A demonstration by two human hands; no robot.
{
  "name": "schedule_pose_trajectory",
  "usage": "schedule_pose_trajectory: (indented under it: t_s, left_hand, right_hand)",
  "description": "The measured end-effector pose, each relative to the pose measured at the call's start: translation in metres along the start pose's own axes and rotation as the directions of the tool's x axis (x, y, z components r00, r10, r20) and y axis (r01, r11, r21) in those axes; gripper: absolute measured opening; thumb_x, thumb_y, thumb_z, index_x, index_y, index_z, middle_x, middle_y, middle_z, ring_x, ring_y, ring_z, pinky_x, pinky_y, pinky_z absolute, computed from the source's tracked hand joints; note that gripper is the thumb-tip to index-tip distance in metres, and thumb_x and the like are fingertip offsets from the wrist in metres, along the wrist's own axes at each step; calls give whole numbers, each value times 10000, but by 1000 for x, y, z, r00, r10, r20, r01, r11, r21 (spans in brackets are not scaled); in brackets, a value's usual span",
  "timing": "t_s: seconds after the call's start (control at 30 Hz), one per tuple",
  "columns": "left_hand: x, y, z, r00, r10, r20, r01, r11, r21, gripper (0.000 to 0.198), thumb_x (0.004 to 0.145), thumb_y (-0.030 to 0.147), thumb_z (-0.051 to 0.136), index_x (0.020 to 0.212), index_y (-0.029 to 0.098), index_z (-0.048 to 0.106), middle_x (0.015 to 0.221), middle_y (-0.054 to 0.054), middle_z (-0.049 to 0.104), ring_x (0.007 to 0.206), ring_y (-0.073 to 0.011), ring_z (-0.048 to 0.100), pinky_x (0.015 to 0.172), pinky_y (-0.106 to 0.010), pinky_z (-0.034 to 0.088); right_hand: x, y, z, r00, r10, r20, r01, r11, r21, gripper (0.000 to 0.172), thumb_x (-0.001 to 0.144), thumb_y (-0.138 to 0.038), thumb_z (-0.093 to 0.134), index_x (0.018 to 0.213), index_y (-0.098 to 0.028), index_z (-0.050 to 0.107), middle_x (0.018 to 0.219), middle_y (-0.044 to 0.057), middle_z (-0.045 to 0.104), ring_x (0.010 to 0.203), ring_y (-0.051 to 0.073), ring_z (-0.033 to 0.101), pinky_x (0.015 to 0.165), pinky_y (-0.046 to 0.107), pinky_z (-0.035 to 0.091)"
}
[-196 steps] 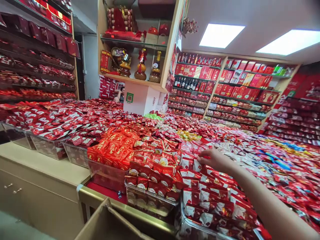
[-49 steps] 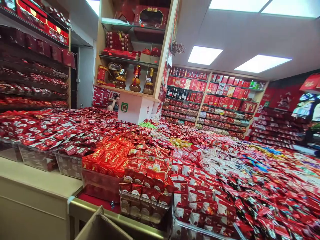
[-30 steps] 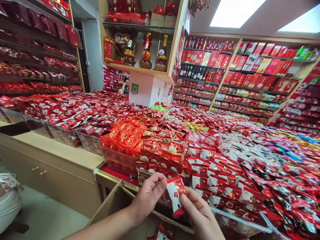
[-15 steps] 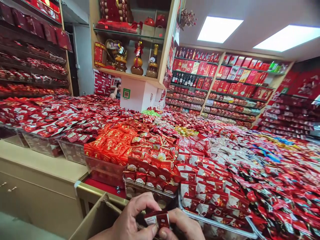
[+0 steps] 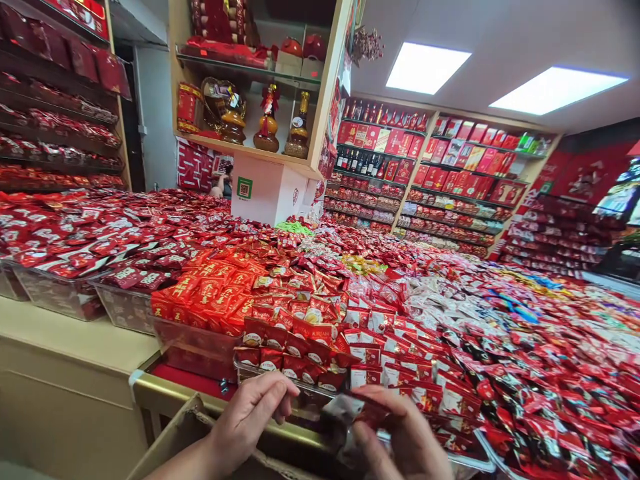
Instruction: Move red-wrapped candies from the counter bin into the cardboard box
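Observation:
At the lower middle, my left hand [image 5: 253, 413] is held with its fingers curled together, and nothing shows between them. To its right, my right hand [image 5: 407, 430] pinches a small wrapped snack packet [image 5: 345, 417] between thumb and fingers. The packet is dark red and silvery, smeared by motion. Both hands hover over an open cardboard box [image 5: 177, 433], apart from each other. Just beyond them stands a clear bin of red snack packets [image 5: 305, 347], and right of it a bin of red and white packets [image 5: 415, 373].
Bins of orange-red packets [image 5: 207, 290] and dark red packets [image 5: 150, 267] line the counter on the left. A gold-coloured rail [image 5: 175, 393] runs behind the box. A white pillar [image 5: 257, 190] under a display cabinet [image 5: 317, 100] rises mid-counter. Stocked shelves [image 5: 425, 153] stand behind.
My left hand has let go of the packet and drawn away to the left. My right hand has carried it rightward and turned it. The view has shifted slightly right.

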State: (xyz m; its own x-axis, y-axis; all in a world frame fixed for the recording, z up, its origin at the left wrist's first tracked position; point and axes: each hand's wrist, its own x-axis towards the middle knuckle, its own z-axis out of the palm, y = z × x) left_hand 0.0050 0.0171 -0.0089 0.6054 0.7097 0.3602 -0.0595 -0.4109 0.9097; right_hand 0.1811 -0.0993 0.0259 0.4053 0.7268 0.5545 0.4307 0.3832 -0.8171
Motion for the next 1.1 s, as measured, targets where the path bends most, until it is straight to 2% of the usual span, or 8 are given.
schedule_pose_trajectory:
  t_s: [0.17,0.23,0.33,0.43,0.53,0.77,0.9,1.1]
  left_hand:
    - [3,-12,6,998,-63,9,61,984,169,332,885,374,361,792,161,597,619,-10,562,583,-143,537,556,-224,441]
    - [3,-11,7,999,-40,27,33,971,235,337,883,366,356,770,159,597,608,-12,566,572,-142,539,549,-219,436]
    - [3,-10,8,999,-27,35,16,955,296,333,882,350,352,757,164,598,608,-13,580,572,-140,548,547,-209,429]
    - [4,-9,9,999,-35,34,21,939,342,323,883,327,350,753,167,598,611,-13,589,575,-137,554,550,-201,425]
    - [4,-9,9,999,-16,47,-3,923,385,319,884,316,351,738,170,594,601,-10,588,571,-134,551,547,-196,419]
    - [4,-10,9,998,14,67,-41,902,429,310,887,293,363,727,167,597,604,-15,597,578,-131,559,561,-192,417]
    - [4,-8,9,998,14,68,-42,896,442,306,887,281,367,735,168,607,607,-16,603,591,-134,565,569,-193,416]
    - [4,-9,9,997,1,71,-31,904,427,315,886,298,368,729,166,607,616,-20,608,588,-130,565,565,-189,418]
  right_hand:
    - [95,2,-77,988,-27,-153,7,991,-130,355,731,-356,608,1022,-212,464,903,93,644,828,225,620,747,386,480]
    - [128,19,-97,989,66,-132,-86,984,-153,409,712,-385,616,1025,-210,419,788,62,651,719,216,632,663,371,486]
    - [153,45,-106,990,143,11,-139,977,-163,417,698,-400,618,1007,-208,414,695,24,638,671,201,624,640,352,480]
    - [154,60,-100,973,183,143,-159,974,-162,402,707,-398,602,1010,-206,419,681,6,622,668,189,611,626,332,474]
    - [151,65,-93,961,203,190,-174,972,-158,387,716,-388,590,1012,-204,422,692,-9,594,646,167,594,591,301,462]
    - [157,71,-99,955,239,175,-179,937,-300,341,679,-360,600,954,-183,502,749,-6,535,624,151,585,561,281,448]
    - [158,74,-103,927,279,250,-164,902,-399,300,673,-312,594,929,-164,547,767,21,572,647,159,584,586,293,453]
    - [151,77,-101,935,270,230,-125,857,-499,380,719,-372,553,1041,-172,521,854,67,617,701,194,613,601,320,476]
